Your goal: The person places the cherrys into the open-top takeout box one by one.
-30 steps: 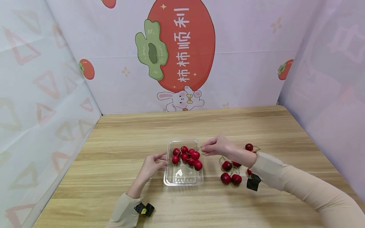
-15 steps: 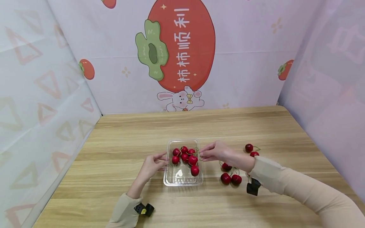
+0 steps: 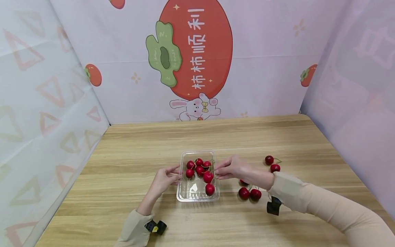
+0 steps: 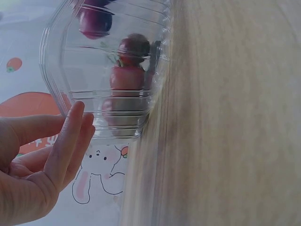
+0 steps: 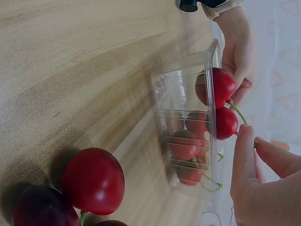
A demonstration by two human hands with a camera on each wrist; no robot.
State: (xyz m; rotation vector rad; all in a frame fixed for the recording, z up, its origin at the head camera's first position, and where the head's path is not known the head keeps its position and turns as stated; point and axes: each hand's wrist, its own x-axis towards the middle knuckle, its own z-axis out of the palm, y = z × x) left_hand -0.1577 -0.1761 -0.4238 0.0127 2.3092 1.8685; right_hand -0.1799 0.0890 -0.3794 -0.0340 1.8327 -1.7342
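A clear plastic box (image 3: 188,192) stands on the table with several red cherries (image 3: 189,173) lying toward its far end. My right hand (image 3: 235,168) pinches the green stems of a pair of cherries (image 5: 222,87) by its fingertips. In the right wrist view this pair hangs at the height of the box's rim; from the head it overlaps the near right part of the box. My left hand (image 3: 163,180) is at the box's left side, its extended fingers (image 4: 70,141) touching the clear wall, with nothing gripped.
To the right of the box, loose cherries (image 3: 244,193) lie on the wooden table (image 3: 139,144), some partly hidden by the right forearm. Two more cherries (image 3: 269,160) lie farther back. A printed cloth (image 3: 262,85) stands behind the table, with cloth at both sides.
My right hand has moved a little nearer to me, carrying the pair of cherries from the box's middle right toward its near end. The left hand and the box stay in place.
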